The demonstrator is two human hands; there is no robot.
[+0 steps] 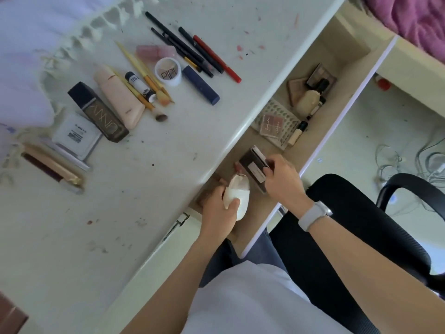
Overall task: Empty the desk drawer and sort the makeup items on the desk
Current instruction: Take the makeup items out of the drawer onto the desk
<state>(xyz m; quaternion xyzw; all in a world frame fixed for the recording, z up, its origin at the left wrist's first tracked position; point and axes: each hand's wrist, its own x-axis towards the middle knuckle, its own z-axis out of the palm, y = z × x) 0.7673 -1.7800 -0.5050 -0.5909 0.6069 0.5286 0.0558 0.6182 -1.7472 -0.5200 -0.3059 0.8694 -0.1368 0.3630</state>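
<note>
Both hands reach into the open drawer [320, 75] below the worktop edge. The left grip [218, 210] wraps around a white case [237, 196]. The right grip [281, 179] pinches a dark flat palette [252, 165].

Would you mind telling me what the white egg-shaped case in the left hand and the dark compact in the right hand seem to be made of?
The white egg-shaped case in the left hand looks like smooth, glossy plastic, going by its soft sheen and a seam line. The dark compact in the right hand appears to be hard, dark plastic with a pale paper label; blur leaves this uncertain.

A black office chair [349, 237] stands beside tangled cables [409, 160] on the floor; purple bedding [416, 18] beyond.
</note>
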